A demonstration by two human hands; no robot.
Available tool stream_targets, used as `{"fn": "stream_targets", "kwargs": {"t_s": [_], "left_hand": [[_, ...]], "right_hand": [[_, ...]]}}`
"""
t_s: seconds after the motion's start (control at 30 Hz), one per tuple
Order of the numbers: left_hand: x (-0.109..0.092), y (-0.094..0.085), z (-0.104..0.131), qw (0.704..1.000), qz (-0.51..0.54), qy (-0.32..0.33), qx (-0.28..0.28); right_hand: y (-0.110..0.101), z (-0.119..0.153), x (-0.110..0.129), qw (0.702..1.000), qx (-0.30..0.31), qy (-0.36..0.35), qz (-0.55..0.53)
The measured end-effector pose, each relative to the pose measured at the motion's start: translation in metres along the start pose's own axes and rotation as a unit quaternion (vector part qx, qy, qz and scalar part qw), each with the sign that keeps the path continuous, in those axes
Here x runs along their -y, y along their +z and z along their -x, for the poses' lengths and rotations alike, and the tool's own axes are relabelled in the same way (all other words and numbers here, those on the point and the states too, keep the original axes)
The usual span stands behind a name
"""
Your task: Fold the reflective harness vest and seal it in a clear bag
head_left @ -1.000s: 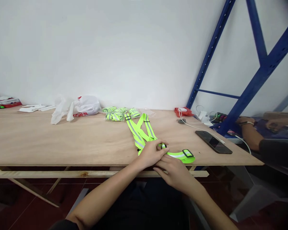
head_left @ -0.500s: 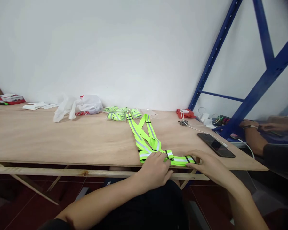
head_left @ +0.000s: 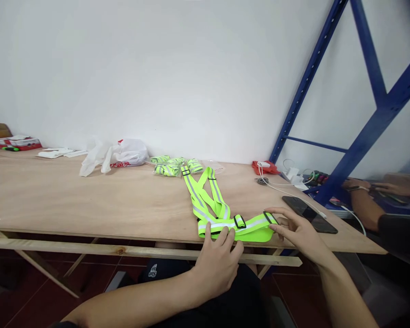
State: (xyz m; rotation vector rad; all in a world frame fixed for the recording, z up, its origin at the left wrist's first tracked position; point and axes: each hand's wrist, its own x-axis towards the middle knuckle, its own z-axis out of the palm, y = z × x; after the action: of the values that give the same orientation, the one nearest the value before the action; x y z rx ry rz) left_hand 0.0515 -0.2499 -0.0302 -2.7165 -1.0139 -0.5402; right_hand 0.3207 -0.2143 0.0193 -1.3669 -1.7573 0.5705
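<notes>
A neon-yellow reflective harness (head_left: 205, 209) with grey stripes and black buckles lies on the wooden table (head_left: 89, 200), its waist strap along the front edge. My left hand (head_left: 218, 259) rests its spread fingertips on the lower part of that strap, left of the middle buckle (head_left: 239, 222). At the strap's right end, my right hand (head_left: 294, 228) pinches the strap beside the end buckle (head_left: 270, 217), which is slightly raised. Below this end a loop of the strap hangs open.
Packed yellow straps (head_left: 167, 169) in clear bags lie behind the harness, with a white plastic bag (head_left: 131, 152) to their left. A black phone (head_left: 309, 214), cables and a red pouch (head_left: 264, 167) are on the right. A blue frame (head_left: 365, 132) stands there, with another person's arm (head_left: 365, 207) beyond.
My right hand has lifted the strap's right end a little, and the strap's layers have parted. My left hand's fingers have spread and shifted slightly left and down.
</notes>
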Motion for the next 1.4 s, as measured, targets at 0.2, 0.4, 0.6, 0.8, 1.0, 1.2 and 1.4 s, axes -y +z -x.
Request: {"fn": "stream_targets", "kwargs": {"t_s": [0.2,0.4,0.6,0.8,1.0,1.2,1.4], "left_hand": [[0.007,-0.002,0.007,1.000,-0.002,-0.003,-0.006],[0.013,-0.003,0.010,1.000,-0.014,-0.007,-0.004],[0.018,-0.003,0.012,0.999,-0.023,0.026,-0.012],[0.016,-0.004,0.013,1.000,-0.022,0.020,0.004],[0.029,-0.016,0.022,0.991,0.096,0.067,-0.070],[0.054,-0.037,0.031,0.953,0.194,0.042,-0.231],[0.061,-0.028,0.031,0.966,0.157,-0.020,-0.204]], "right_hand": [[0.028,-0.020,0.020,0.976,-0.041,-0.080,-0.197],[0.054,-0.045,0.045,0.952,-0.011,-0.139,-0.273],[0.103,-0.065,0.078,0.949,0.107,-0.145,-0.260],[0.157,-0.060,0.086,0.959,0.201,-0.140,-0.145],[0.165,-0.058,0.082,0.957,0.239,-0.135,-0.090],[0.168,-0.062,0.078,0.944,0.263,-0.095,-0.173],[0.168,-0.066,0.073,0.939,0.262,-0.079,-0.209]]}}
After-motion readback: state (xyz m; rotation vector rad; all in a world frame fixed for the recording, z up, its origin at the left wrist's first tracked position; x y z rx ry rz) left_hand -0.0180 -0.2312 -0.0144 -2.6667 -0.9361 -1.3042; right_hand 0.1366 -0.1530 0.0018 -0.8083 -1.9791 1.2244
